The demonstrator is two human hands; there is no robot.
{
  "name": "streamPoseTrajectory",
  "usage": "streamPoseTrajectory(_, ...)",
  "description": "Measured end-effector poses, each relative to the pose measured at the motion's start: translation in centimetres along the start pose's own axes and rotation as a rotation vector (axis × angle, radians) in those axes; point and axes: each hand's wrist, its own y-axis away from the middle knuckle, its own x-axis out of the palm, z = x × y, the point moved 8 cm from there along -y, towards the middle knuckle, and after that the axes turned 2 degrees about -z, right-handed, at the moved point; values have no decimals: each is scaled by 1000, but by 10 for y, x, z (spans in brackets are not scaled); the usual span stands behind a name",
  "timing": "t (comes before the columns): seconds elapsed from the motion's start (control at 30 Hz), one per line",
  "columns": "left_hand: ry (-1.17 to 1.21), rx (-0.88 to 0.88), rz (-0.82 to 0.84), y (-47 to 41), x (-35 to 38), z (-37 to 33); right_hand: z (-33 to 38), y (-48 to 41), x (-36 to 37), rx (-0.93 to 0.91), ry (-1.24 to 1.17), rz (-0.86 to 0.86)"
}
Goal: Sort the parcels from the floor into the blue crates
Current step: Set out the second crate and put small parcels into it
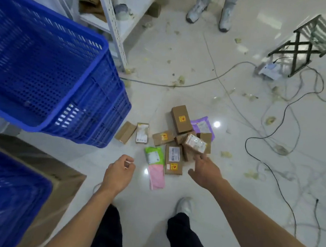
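Two bare forearms are seen rising from the bottom edge of the frame, with dark trouser legs and a white shoe [185, 206] between them; the left hand [118, 173] is held at lower centre, its fingers loosely curled inward, and whether the small pale sliver at its fingertips is pinched cannot be told; the right hand [205, 170] is stretched toward the pile, fingers spread and slack, nothing gripped, its fingertips level with the near edge of a tilted brown box [194, 143]. The parcels [176, 144] are clustered on the pale floor [172, 188] at centre frame: brown cartons, a labelled flat box [173, 159], a green mailer [154, 155] with a pink mailer [157, 177] just below it, and a purple mailer [204, 125] at the upper right of the heap. A blue crate [51, 71] fills the upper left, its lower corner overhanging near the leftmost parcels; a second blue crate [6, 198] is cut by the lower left edge, set against a cardboard carton [64, 176]. Bare floor is left open between the hands and the shoe; cables [271, 167] are strewn across the right side; a metal stool [305, 45] stands at the upper right, and another person's shoes [209, 14] are seen at the top edge.
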Motion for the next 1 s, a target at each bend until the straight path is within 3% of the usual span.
streamPoseTrajectory(0.27, -103, -22, 70, -48, 122, -4, -92, -71, 52, -15, 66, 45)
streamPoseTrajectory(0.63, -202, 195, 98, -235, 275, -14, -163, -250, 163, -55, 38, -124)
streamPoseTrajectory(0.83, -222, 254, 77, -312, 320, 8, -183, -337, 203, -103, 132, -173)
streamPoseTrajectory(1.0, -232, 239, 61, -331, 325, 20, -186, -356, 213, -126, 129, -195)
